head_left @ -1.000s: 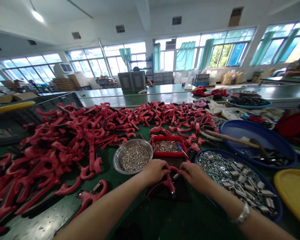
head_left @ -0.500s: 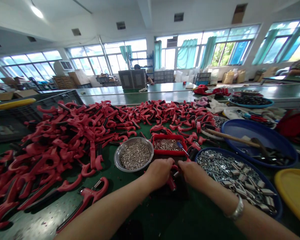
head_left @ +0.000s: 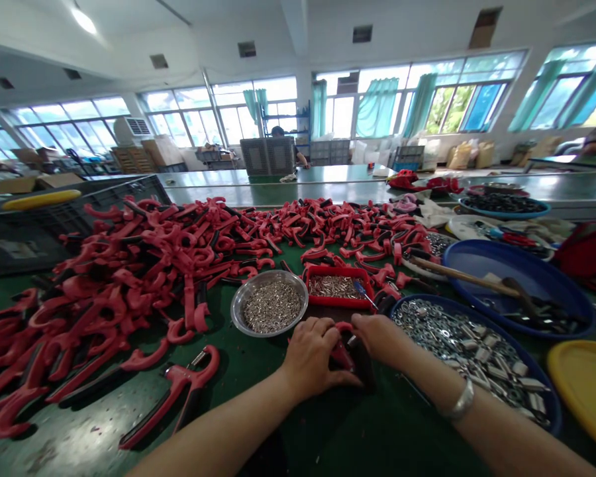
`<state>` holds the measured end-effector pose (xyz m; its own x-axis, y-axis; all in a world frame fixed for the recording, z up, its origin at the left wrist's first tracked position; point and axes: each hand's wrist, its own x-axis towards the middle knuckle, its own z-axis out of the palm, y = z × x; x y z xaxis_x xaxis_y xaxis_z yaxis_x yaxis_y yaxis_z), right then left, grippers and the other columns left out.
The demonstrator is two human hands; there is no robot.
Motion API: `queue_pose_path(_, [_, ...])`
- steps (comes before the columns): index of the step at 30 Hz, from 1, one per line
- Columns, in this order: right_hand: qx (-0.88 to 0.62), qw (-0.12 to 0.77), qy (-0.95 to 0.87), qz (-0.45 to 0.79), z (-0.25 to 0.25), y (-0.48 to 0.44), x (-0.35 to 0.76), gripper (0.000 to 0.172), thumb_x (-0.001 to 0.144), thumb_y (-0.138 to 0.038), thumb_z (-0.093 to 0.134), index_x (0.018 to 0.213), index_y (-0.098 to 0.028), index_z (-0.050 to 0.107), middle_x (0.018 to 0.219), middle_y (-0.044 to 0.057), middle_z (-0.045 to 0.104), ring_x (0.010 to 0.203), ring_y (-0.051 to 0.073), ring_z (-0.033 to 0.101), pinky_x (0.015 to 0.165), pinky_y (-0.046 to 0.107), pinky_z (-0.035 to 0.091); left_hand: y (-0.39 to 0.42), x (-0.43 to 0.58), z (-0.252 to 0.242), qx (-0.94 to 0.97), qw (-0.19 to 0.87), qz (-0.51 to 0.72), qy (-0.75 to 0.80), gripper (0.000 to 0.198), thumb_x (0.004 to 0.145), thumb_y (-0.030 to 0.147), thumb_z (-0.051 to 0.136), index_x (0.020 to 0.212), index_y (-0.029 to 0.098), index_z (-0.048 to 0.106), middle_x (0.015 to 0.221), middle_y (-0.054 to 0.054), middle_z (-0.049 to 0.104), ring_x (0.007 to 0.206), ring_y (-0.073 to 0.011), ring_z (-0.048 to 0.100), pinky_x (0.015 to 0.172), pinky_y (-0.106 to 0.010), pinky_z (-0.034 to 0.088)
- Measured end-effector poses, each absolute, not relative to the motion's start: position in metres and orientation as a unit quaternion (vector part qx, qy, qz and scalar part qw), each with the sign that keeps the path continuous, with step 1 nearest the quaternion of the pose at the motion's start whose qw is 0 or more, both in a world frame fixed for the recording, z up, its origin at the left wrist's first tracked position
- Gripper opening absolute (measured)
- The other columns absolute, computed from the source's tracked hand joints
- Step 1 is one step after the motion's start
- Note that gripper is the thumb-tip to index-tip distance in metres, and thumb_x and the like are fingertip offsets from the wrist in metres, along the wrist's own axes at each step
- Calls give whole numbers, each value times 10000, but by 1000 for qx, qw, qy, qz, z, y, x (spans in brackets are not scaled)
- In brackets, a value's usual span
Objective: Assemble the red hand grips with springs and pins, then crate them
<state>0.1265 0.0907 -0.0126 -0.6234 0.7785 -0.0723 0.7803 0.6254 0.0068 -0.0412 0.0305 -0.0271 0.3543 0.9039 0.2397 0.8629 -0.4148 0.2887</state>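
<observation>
My left hand (head_left: 312, 358) is closed over a red plier-like tool part (head_left: 342, 356) with a curved end, its thumb stretched along the near side. My right hand (head_left: 381, 339) has its fingers pinched together at the right end of that part, by a small metal piece (head_left: 351, 341); what lies between the fingertips is hidden. Just beyond the hands are a steel bowl (head_left: 234, 311) of small metal pins and a red tray (head_left: 320, 301) of pins, with a blue-handled tool (head_left: 361, 290) lying in it.
Many red and black tool handles (head_left: 163, 265) are heaped at the left and back. An assembled pair with a spring (head_left: 193, 377) lies near left. To the right are blue basins (head_left: 559, 397) of metal parts and a yellow tray (head_left: 583, 391). A person (head_left: 302, 159) sits far back.
My left hand has spread from a fingertip pinch to a wider grip over the red part, its thumb now nearer me. My right hand stays beside it. The view has shifted slightly.
</observation>
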Motion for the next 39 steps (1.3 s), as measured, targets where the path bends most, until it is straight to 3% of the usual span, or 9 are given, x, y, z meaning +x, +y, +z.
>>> queue_pose_path(4, [435,31,900,-20,-9,95,127,166,877,-232,430,857,-152,574,812,62,659,773,165,624,612,209,404,29,-43,-30,814,126,210,527,790,487,684,634,1109,221,477,1078,-58,575,1010,-268,514,994,-554,225])
queue_pose_path(9, [441,38,896,27,-16,80,116,230,796,-28,418,948,-102,574,857,133,646,793,235,615,648,287,416,32,-44,-36,818,131,225,512,790,474,619,664,1112,197,464,1062,-73,590,980,-265,541,1010,-552,197])
queue_pose_path(14, [444,34,895,29,-25,72,122,292,813,-44,418,1075,-110,530,841,107,655,771,214,619,642,271,433,34,-50,-35,830,140,205,499,786,443,602,681,1086,195,485,997,-60,620,943,-260,565,1026,-525,188])
queue_pose_path(19, [478,-47,876,29,-34,63,140,261,912,-283,361,1052,-154,540,854,78,647,766,181,615,647,249,449,32,-56,-33,841,157,186,483,945,444,588,685,1248,200,374,1169,-92,559,1077,-272,506,1042,-514,161])
queue_pose_path(22, [467,-90,877,65,-43,49,149,243,903,-227,372,1008,-178,586,937,83,632,822,191,598,706,273,455,30,-55,-33,836,157,164,499,978,470,619,658,1290,184,347,1267,-121,486,1162,-292,434,1046,-513,157])
queue_pose_path(28, [463,28,875,137,-43,33,150,517,764,2,406,1252,-162,447,920,103,624,837,223,583,587,248,478,31,-49,-31,830,159,136,517,1045,438,727,604,1284,156,376,1278,-128,475,1171,-302,416,1047,-511,163])
queue_pose_path(32, [466,60,876,104,-31,26,142,510,757,7,392,1254,-97,440,880,144,623,784,246,590,545,284,473,31,-46,-31,821,155,125,534,1002,442,649,653,1276,158,391,1276,-118,475,1164,-302,417,1033,-467,230])
queue_pose_path(36, [494,-5,869,-26,-13,32,157,427,786,-102,459,1202,-185,495,871,107,648,775,227,609,631,308,462,30,-45,-32,812,151,99,555,983,454,602,665,1288,164,384,1308,-118,443,1193,-310,381,1028,-456,237])
queue_pose_path(39, [606,-224,747,-158,4,56,199,256,825,-319,486,1033,-207,584,839,70,650,792,211,607,724,324,444,30,-45,-29,811,153,86,558,978,456,601,664,1285,157,394,1303,-119,448,1195,-311,379,1031,-455,232])
